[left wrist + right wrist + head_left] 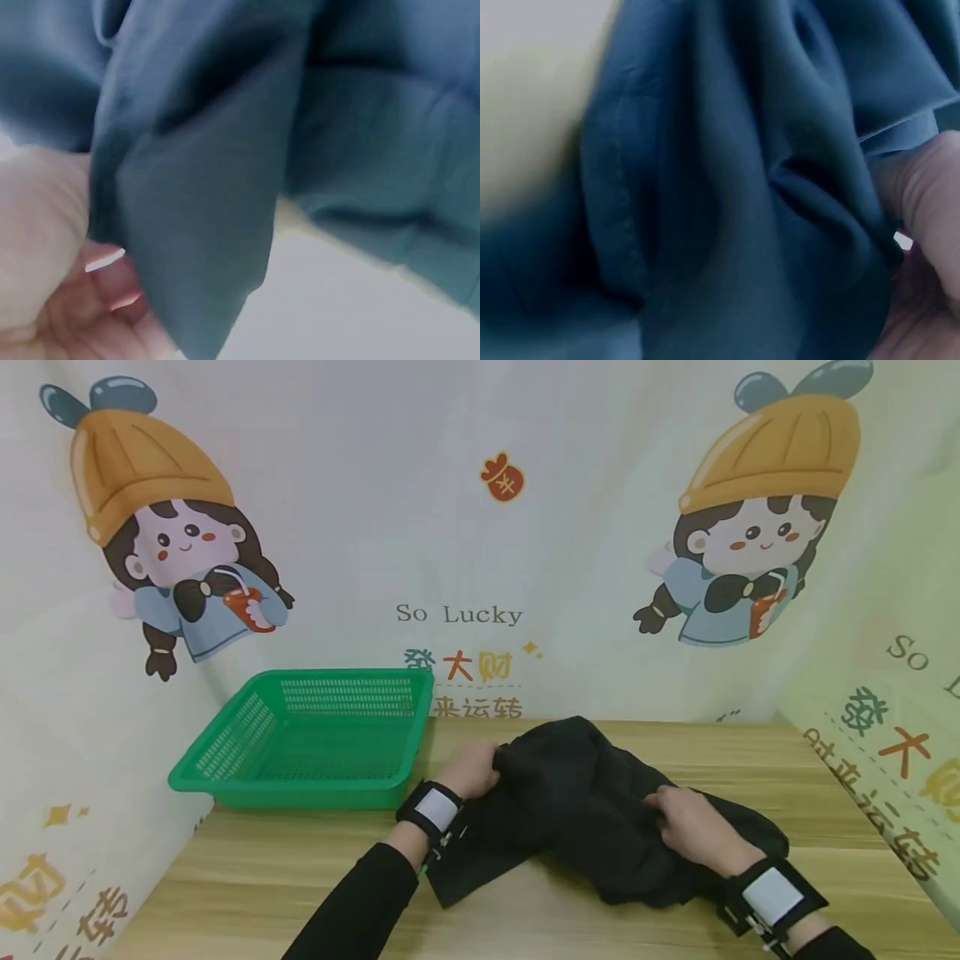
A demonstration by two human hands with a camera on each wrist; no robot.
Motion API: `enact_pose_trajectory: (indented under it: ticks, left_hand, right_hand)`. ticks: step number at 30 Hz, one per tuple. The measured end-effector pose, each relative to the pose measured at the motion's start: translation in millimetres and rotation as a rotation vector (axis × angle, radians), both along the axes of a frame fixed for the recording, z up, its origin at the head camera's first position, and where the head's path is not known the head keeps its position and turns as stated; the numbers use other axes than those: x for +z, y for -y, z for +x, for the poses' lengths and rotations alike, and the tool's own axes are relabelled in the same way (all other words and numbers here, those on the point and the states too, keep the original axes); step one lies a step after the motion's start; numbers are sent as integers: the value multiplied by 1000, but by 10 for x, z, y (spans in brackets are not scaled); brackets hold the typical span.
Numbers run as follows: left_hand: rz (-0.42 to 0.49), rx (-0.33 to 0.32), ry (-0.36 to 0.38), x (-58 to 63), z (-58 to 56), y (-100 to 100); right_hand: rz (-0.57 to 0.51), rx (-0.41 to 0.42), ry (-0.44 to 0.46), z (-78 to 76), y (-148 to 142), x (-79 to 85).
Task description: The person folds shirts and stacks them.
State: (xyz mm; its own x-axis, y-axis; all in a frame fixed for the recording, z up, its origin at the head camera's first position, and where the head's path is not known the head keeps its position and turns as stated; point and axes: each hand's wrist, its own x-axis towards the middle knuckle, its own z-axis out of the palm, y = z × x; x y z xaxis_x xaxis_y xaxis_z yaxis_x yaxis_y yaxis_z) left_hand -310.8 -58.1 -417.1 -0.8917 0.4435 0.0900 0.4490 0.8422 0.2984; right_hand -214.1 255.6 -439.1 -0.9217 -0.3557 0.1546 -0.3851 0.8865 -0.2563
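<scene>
A crumpled black garment (577, 810) lies bunched over the table, partly lifted, and its exact kind cannot be made out. At its upper left edge my left hand (471, 768) grips a fold. My right hand (693, 828) pinches the fabric on the right side. In the left wrist view the garment (217, 187) hangs in a loose flap beside the left hand (60, 262), whose fingers curl behind it. The right wrist view has the garment (727, 187) in deep folds with a stitched edge, and the right hand (926, 240) holds it at the far right.
A green plastic basket (300, 795) with slotted sides stands on the table at the left, close to my left hand. Behind the wooden table (315, 877) hangs a printed cloth backdrop (585, 543), which also runs along both sides.
</scene>
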Motion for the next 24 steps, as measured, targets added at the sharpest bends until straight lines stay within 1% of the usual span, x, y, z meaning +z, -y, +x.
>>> enact_pose_trajectory:
  ticks: [2,4,5,8,11,12,13,17,19,20,22,24]
  left_hand:
    - [60,11,-49,147,19,70]
    - [94,38,-71,326,43,139]
    - [110,55,-80,416,59,173]
    - [146,95,-129,636,88,275]
    - [192,94,-179,826,119,381]
    - [200,87,-191,887,136,417]
    - [210,75,-206,952,159,453]
    - [237,2,-215,1254,309,585]
    - [247,-47,-213,1435,403,655]
    - [253,-69,-201,1527,449,692]
    - [260,-106,-165,1703,534,768]
    - [258,-131,-124,1840,577,825]
  right_hand:
    - [-23,-52,-14,-5,-189,145]
    - [-55,-92,-47,-22,-381,302]
    - [-88,-107,-50,-27,-471,377]
    - [-107,-168,-149,-27,-733,585]
    - [-103,-244,-228,3,-944,786]
    - [-84,-279,-266,19,-995,856]
    - [-83,-309,-277,32,-1034,929]
    - [-82,-368,-329,89,-1130,1236]
    - [-121,-366,-341,128,-1166,1396]
    - [-136,-357,-365,149,-1194,1469]
    - [-187,-339,-394,187,-1240,1597]
    - [-222,-314,-430,189,-1284,1685]
